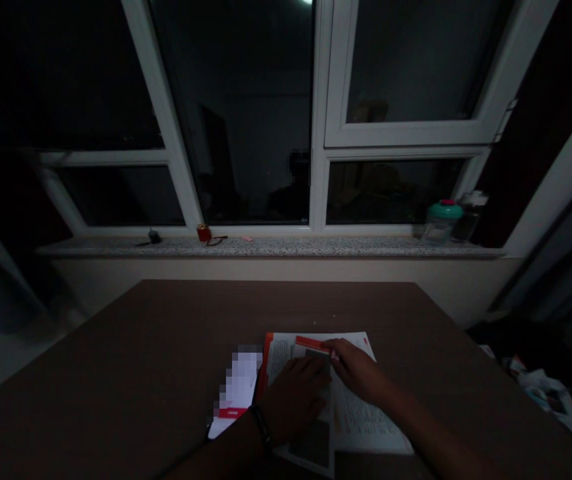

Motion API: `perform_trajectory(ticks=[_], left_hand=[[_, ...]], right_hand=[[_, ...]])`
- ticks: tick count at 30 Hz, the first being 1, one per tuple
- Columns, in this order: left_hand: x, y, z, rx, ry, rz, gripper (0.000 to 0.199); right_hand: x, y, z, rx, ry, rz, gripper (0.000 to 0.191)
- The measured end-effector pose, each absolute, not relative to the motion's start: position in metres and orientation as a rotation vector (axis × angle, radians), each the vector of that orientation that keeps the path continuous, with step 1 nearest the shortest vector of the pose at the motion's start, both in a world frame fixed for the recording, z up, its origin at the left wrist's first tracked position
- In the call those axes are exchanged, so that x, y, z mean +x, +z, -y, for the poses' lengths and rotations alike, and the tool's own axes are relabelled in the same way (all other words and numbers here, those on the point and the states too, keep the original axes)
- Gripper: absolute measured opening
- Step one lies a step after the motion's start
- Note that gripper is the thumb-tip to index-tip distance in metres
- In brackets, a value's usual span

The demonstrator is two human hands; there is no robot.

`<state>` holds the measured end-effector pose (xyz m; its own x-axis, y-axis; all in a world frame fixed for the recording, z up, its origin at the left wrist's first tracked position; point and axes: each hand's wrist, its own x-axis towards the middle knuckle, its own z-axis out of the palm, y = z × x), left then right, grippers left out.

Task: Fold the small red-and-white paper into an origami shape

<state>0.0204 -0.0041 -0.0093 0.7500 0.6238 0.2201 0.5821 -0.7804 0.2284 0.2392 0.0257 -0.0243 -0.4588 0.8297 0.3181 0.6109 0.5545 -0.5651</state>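
An open book or magazine (371,427) with printed pages and an orange left edge lies on the table. Over it is a narrower sheet of paper (311,465) with an orange top strip and dark picture panels. My left hand (299,400), a dark bracelet at its wrist, rests flat across this sheet with fingers stretched out. At the sheet's top right corner my right hand (359,370) has its fingers pinched together on the edge. The dim light hides detail at the fingertips. A lit phone (239,387) lies beside the book, left of my left hand.
The brown table (176,333) reaches to the wall below a window. On the stone sill (286,246) stand a small red container (203,233), a small dark bottle (154,236) and a teal-lidded bottle (440,223). Papers (549,393) lie beyond the table's right edge.
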Motion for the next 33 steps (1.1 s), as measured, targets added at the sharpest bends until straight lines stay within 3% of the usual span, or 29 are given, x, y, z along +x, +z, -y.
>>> perform_trajectory(ticks=[15,26,33], left_hand=[[0.017,-0.006,0.002,2.794,0.389,-0.904,0.042],[0.017,0.001,0.006,2.819,0.327,-0.869,0.05],[0.016,0.003,0.007,2.822,0.327,-0.879,0.046]], right_hand=[[0.237,-0.03,-0.041,-1.357,0.405,2.178,0.028],[0.242,-0.021,-0.015,-1.139,0.65,2.235,0.029],[0.241,-0.028,-0.038,-1.337,0.486,2.162,0.024]])
